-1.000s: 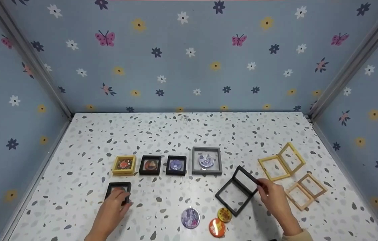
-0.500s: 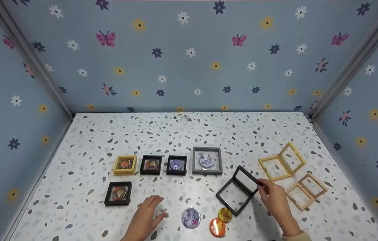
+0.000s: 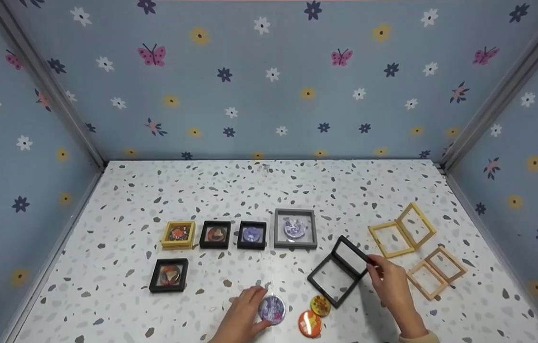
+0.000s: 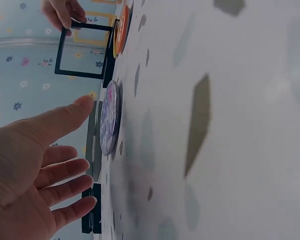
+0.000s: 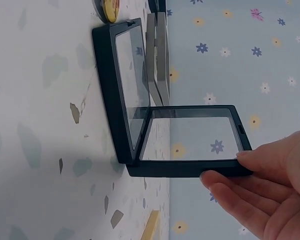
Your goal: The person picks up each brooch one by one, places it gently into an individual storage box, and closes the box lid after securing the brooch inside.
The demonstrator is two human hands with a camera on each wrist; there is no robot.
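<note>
My left hand (image 3: pixel 241 315) reaches around the left side of a round purple button badge (image 3: pixel 272 309) lying on the table. Its thumb and fingers are spread, with fingertips right at the badge's rim in the head view. In the left wrist view the fingers stay straight, curled round nothing. My right hand (image 3: pixel 392 284) pinches the raised half of a hinged black display frame (image 5: pixel 109 97) between thumb and fingers. This frame stands opened, its lower half on the table, clear film across both halves. Just in front of it lie a yellow badge (image 3: pixel 320 305) and an orange badge (image 3: pixel 310 324).
A row at the left holds a closed yellow frame (image 3: pixel 178 247), two black frames and a grey frame (image 3: pixel 295 246), each with a badge inside. Another black frame (image 3: pixel 167 288) lies before them. Rightward stand an opened yellow frame (image 3: pixel 376 243) and a light wood-coloured frame (image 3: pixel 437 292).
My left hand has let go of the closed black frame at the left and moved right to the purple badge. The right hand keeps holding the opened black frame in place.
</note>
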